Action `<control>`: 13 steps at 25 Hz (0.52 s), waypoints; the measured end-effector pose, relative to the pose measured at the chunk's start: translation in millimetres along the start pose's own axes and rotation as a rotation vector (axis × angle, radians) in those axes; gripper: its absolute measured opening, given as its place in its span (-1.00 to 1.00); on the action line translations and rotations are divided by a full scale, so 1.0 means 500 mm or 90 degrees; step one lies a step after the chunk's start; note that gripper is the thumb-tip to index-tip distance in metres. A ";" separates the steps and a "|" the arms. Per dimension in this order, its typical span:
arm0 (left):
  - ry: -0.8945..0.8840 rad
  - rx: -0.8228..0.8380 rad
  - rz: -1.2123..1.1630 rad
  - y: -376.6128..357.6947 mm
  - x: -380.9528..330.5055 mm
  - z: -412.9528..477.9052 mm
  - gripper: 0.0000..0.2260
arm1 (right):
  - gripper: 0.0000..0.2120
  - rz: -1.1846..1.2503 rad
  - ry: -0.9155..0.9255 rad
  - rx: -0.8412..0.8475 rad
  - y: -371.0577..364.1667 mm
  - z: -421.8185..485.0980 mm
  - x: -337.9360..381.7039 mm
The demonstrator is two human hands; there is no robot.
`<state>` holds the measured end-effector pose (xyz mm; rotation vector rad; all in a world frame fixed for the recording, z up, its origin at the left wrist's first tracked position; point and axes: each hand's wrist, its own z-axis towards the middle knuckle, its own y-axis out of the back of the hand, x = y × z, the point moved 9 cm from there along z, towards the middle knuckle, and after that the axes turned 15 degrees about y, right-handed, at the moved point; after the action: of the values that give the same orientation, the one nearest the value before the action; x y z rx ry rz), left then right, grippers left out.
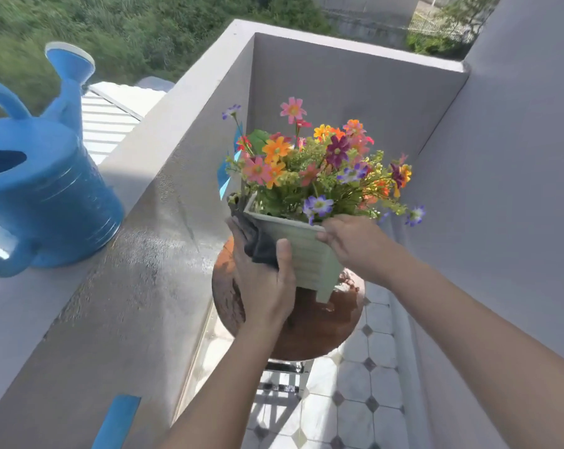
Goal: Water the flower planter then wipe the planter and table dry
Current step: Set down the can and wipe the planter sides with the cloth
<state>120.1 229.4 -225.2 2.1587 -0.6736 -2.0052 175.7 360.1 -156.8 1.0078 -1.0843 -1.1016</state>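
A pale green square planter (309, 257) full of colourful flowers (319, 163) is tilted above a round brown table (322, 328), one foot hanging clear of the wet top. My left hand (267, 283) presses a dark cloth (258, 241) against the planter's left side, thumb on its front face. My right hand (351, 244) grips the planter's right rim. A blue watering can (44, 196) stands on the balcony ledge at the left, apart from both hands.
The grey balcony ledge (138, 260) runs along the left, its top damp. Grey walls (500, 189) close in behind and to the right. Patterned white floor tiles (364, 400) lie under the table. A strip of blue tape (118, 419) is on the ledge's side.
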 end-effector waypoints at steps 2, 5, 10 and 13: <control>-0.045 -0.022 -0.013 -0.019 -0.019 -0.006 -0.16 | -0.60 0.012 -0.005 0.006 -0.003 0.004 -0.013; -0.138 -0.135 0.198 -0.042 0.002 -0.016 -0.42 | -0.68 0.025 0.003 -0.001 0.009 0.013 -0.026; -0.343 -0.233 0.262 -0.008 -0.010 -0.007 -0.35 | -0.68 0.028 0.019 0.001 0.019 0.016 -0.033; -0.343 -0.263 0.184 0.010 -0.062 0.011 -0.47 | -0.68 0.020 0.024 0.013 0.018 0.013 -0.033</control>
<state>112.7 238.7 -195.6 1.2275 -0.5217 -2.3111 168.8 377.5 -149.4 1.0206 -1.0795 -1.0448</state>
